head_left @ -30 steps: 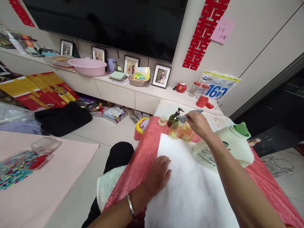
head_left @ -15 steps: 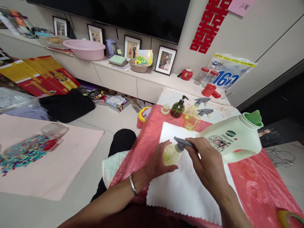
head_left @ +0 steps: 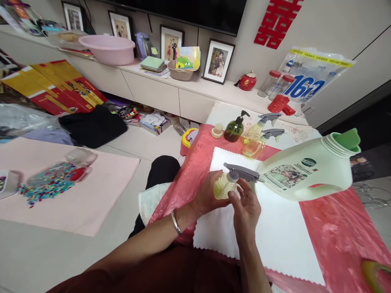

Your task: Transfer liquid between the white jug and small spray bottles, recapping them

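Above the white cloth [head_left: 281, 224], a small clear spray bottle [head_left: 225, 186] with yellowish liquid and a grey trigger head [head_left: 242, 172] is tilted slightly. My left hand [head_left: 209, 193] is wrapped around its body from the left. My right hand [head_left: 248, 207] is just right of the bottle, below the trigger, fingers apart and partly curled; its thumb tip is by the bottle's lower side, and whether it touches is unclear. Close behind stands a large pale green jug [head_left: 305, 171] with a green spout. Another spray bottle [head_left: 254, 148] and a dark green pump bottle [head_left: 234, 130] are farther back.
Red plastic sheeting [head_left: 332, 228] covers the table, with a roll of tape [head_left: 374, 276] at its near right corner. A round pale cap [head_left: 217, 130] sits at the back left. To the left, colourful small pieces [head_left: 50, 183] lie on a pink sheet [head_left: 100, 191].
My right hand has left the top of the trigger head and moved down beside the bottle. The trigger now shows fully, pointing right. My left hand keeps its hold. The view has shifted slightly.
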`<state>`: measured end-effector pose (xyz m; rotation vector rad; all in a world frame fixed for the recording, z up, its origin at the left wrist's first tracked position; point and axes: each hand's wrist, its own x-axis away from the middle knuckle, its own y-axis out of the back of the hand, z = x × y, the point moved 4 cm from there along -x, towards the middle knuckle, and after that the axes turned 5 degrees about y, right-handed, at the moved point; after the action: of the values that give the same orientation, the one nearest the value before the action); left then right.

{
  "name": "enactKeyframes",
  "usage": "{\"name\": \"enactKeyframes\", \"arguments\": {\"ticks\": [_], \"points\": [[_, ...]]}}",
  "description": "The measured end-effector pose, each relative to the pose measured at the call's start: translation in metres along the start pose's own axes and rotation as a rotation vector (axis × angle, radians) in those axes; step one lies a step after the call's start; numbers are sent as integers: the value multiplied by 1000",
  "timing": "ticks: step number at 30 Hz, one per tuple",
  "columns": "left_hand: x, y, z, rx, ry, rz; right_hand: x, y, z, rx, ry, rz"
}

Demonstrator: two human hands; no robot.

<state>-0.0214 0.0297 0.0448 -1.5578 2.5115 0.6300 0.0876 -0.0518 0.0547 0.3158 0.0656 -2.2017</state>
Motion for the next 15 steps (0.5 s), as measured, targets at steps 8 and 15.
{"name": "enactKeyframes", "arguments": {"ticks": [8, 15], "points": [[-1, -4, -4, -65, -44, 96, -9, -21, 0, 144, 31, -60], [-5, 0, -12, -46, -43, 98, -13, -24, 6, 72, 73, 10]]}}
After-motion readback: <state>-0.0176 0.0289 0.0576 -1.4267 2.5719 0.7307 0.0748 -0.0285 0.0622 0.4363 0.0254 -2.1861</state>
